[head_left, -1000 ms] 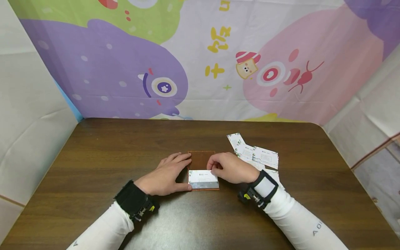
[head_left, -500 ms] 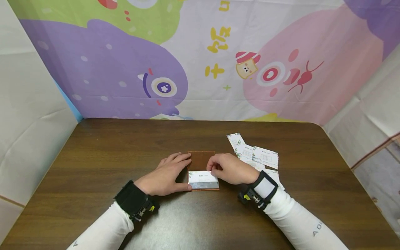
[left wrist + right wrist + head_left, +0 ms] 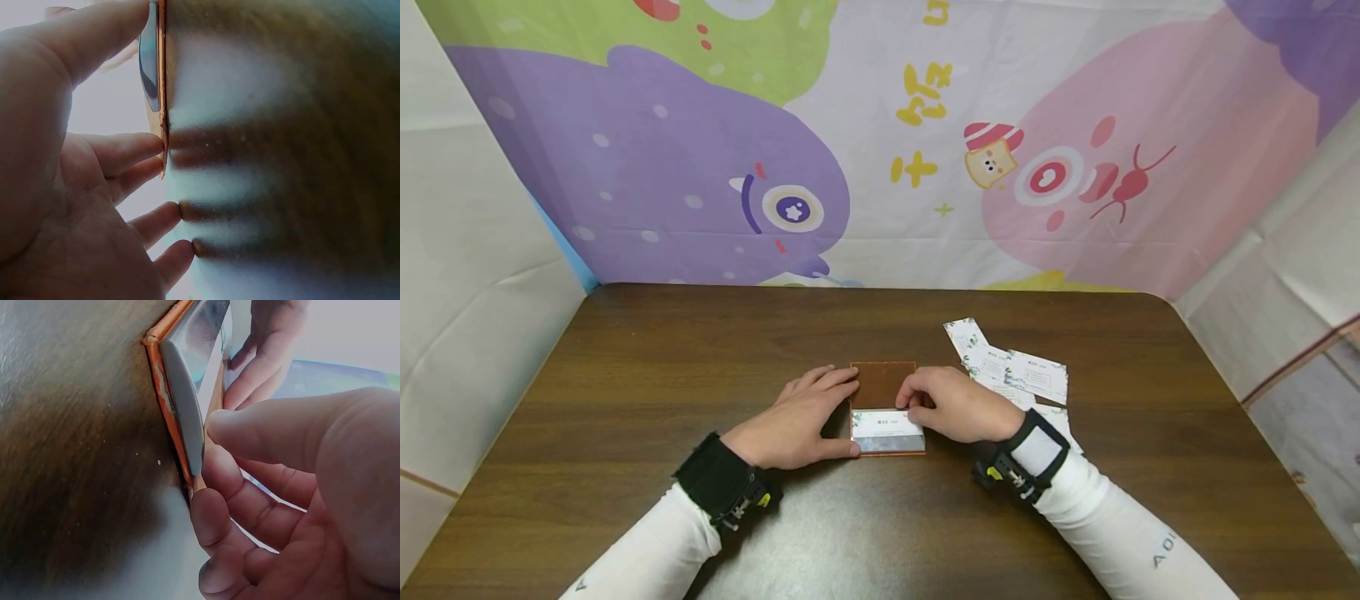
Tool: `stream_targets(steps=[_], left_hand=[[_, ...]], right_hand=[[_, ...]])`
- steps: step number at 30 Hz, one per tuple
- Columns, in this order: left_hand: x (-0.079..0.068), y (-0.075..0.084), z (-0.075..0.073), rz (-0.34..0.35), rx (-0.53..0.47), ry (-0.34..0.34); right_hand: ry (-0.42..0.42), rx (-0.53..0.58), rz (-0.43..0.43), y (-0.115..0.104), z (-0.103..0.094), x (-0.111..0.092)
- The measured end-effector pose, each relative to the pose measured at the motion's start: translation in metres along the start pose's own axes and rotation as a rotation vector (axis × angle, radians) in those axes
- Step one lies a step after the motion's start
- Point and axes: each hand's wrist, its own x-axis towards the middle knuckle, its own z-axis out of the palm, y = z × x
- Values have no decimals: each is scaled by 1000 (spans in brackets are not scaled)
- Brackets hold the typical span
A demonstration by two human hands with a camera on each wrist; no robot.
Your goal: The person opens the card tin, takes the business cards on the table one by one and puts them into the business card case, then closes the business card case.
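An opened brown card case (image 3: 883, 383) with orange edges lies flat on the table, its silvery metal part (image 3: 182, 403) at the near side. A white printed business card (image 3: 880, 422) sits in this metal part, its upper portion showing. My left hand (image 3: 793, 425) rests along the case's left side, fingers extended, thumb at the near left corner. In the left wrist view, fingertips (image 3: 153, 145) touch the case's edge. My right hand (image 3: 958, 404) has curled fingers and pinches the card's far right corner between thumb and forefinger; the corner itself is hidden.
Several similar white cards (image 3: 1037, 377) lie overlapping on the brown table (image 3: 700, 333), right of the case and partly behind the right wrist. A printed cartoon cloth (image 3: 895, 233) hangs along the table's far edge. Pale cloth walls (image 3: 482, 275) stand at both sides.
The card in the case has slid very slightly toward me, deeper into the metal part. Both hands stay almost in place.
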Motion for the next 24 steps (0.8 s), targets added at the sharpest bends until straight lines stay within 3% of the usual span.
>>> stream_targets(steps=[24], left_hand=[[1, 1, 0, -8, -3, -14]], right_hand=[[70, 3, 25, 3, -22, -17]])
